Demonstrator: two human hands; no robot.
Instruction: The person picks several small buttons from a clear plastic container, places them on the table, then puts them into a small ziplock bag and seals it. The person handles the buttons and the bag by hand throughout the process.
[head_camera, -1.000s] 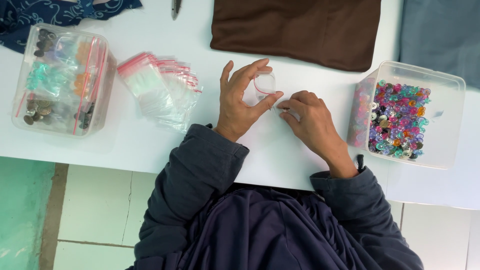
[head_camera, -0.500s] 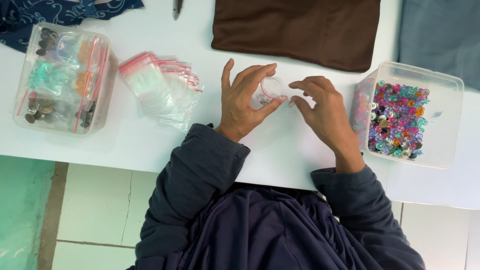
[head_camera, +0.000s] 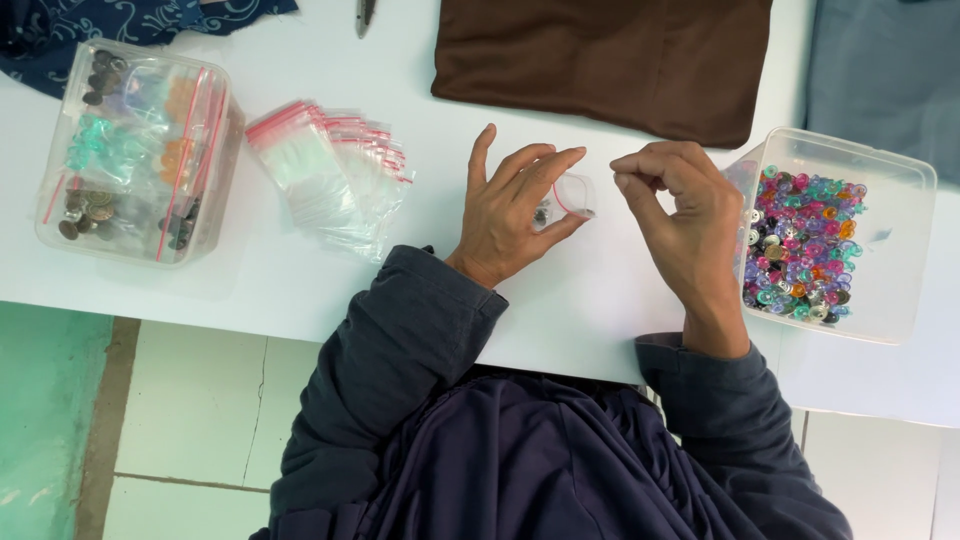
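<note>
At frame centre the left hand (head_camera: 510, 215) pinched a small clear bag (head_camera: 570, 195), mouth toward the right hand (head_camera: 680, 210), whose fingertips were pinched together just beside it.

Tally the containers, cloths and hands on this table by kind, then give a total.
Clear plastic tubs: 2, one with bagged buttons, one with loose coloured buttons
Folded cloths: 3, brown, blue-grey, dark patterned
Hands: 2, left hand holding a small zip bag, right hand
Total: 7
</note>
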